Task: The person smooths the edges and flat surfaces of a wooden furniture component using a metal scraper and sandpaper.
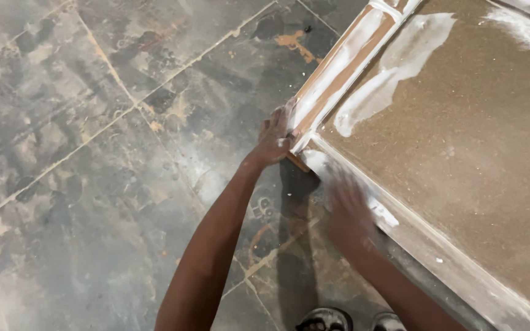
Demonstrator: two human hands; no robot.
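The left hand (275, 140) is clamped on the near corner of the brown panel (461, 141), fingers curled over its putty-smeared edge strip (345, 61), whose long axis runs up and away from that corner. Just right of the corner, the right hand (349, 211) is blurred against the panel's near edge, its grip impossible to tell; dusty tiled floor (81, 165) lies open left of the corner.

Left hand (275, 140) grips the brown panel's (461, 141) corner — right hand (349, 211) blurred on its edge.
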